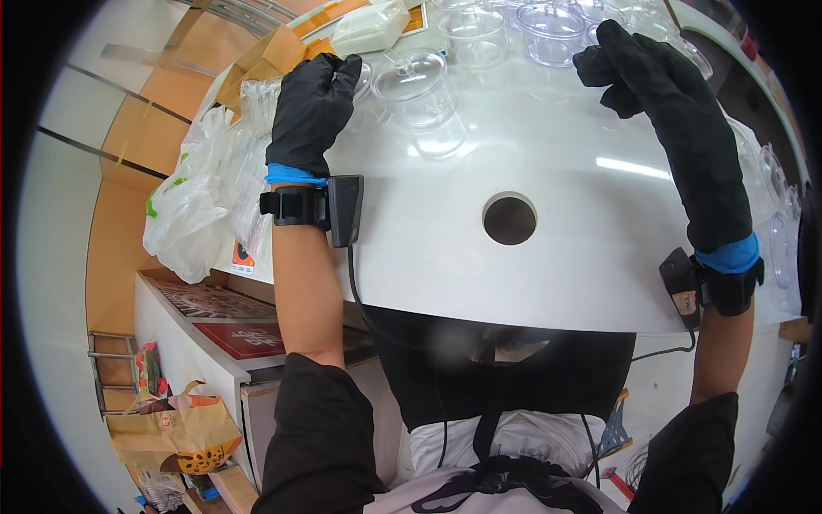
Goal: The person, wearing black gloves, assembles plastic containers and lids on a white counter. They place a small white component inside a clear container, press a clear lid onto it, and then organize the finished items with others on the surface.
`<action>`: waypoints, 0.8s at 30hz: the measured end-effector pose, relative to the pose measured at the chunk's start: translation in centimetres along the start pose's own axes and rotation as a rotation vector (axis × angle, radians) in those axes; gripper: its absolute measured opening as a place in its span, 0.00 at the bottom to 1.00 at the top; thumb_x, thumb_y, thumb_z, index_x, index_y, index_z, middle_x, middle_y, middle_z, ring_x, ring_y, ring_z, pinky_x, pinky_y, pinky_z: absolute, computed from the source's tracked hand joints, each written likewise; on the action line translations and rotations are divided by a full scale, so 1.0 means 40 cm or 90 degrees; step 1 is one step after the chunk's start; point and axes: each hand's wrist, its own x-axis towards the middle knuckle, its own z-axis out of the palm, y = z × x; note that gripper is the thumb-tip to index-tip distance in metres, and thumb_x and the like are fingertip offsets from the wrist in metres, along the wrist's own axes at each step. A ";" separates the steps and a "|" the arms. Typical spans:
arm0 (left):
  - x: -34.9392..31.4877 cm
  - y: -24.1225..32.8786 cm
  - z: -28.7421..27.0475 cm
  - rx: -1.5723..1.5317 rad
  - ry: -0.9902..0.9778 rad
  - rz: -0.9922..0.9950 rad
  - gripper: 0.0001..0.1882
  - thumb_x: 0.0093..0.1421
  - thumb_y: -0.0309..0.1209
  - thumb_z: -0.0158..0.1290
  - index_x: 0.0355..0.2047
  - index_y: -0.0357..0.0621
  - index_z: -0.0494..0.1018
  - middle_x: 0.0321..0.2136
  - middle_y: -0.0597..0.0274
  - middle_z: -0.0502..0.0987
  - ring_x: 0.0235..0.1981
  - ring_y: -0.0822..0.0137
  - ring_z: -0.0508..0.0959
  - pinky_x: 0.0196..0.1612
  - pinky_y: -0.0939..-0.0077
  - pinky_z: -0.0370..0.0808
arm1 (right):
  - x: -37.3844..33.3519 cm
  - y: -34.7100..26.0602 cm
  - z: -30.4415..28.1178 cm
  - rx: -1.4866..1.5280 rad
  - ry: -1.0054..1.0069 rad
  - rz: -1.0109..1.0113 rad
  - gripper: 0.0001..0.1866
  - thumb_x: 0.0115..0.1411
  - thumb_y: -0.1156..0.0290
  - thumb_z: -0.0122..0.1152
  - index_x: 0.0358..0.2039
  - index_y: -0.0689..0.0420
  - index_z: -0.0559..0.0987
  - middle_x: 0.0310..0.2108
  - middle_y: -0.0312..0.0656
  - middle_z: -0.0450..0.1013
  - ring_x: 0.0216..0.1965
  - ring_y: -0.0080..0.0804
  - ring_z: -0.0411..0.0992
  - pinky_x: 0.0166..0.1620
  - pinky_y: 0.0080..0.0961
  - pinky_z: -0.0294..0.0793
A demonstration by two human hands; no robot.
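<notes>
My left hand [312, 111], in a black glove with a blue cuff, is raised at the left side of the white table, fingers curled in. What it grips, if anything, is hidden. Close by its fingertips stand a round clear plastic container [415, 94] and a second clear one partly behind the hand. Over the table's far right part is my right hand [629, 73], gloved the same way. Its fingers are bent but apart, and I see nothing in them. Another lidded clear container [550, 36] stands just left of those fingers.
More clear containers [473, 38] crowd the far edge and the right side. A round hole [509, 218] opens in the white table [419, 248]. Plastic bags [193, 206] lie at the left beside an open cardboard box [265, 64]. A paper bag [175, 433] sits lower left.
</notes>
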 end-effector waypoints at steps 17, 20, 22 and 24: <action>0.007 -0.028 -0.009 0.085 0.083 0.013 0.23 0.68 0.44 0.54 0.27 0.33 0.76 0.21 0.51 0.75 0.25 0.56 0.72 0.33 0.64 0.69 | 0.040 0.051 -0.035 -0.020 -0.055 -0.024 0.22 0.69 0.53 0.57 0.40 0.63 0.78 0.36 0.40 0.78 0.38 0.26 0.76 0.44 0.22 0.77; 0.006 -0.003 -0.012 0.023 0.073 -0.014 0.22 0.67 0.44 0.56 0.28 0.34 0.77 0.20 0.54 0.75 0.25 0.60 0.72 0.32 0.66 0.68 | -0.013 -0.004 0.014 -0.094 0.017 -0.061 0.21 0.69 0.54 0.56 0.41 0.63 0.78 0.36 0.40 0.78 0.39 0.27 0.76 0.44 0.22 0.77; 0.003 0.019 -0.017 0.003 0.031 -0.045 0.21 0.66 0.43 0.58 0.28 0.34 0.78 0.20 0.56 0.74 0.24 0.63 0.71 0.32 0.68 0.68 | -0.018 -0.006 0.018 -0.105 0.038 -0.079 0.21 0.69 0.54 0.56 0.41 0.63 0.78 0.37 0.40 0.78 0.38 0.27 0.76 0.44 0.23 0.77; 0.001 0.022 -0.027 -0.009 -0.009 -0.079 0.20 0.65 0.43 0.59 0.29 0.34 0.78 0.19 0.58 0.74 0.23 0.65 0.70 0.31 0.69 0.67 | -0.010 0.006 0.010 -0.084 0.029 -0.087 0.21 0.69 0.54 0.56 0.42 0.63 0.78 0.37 0.40 0.78 0.38 0.27 0.76 0.44 0.23 0.77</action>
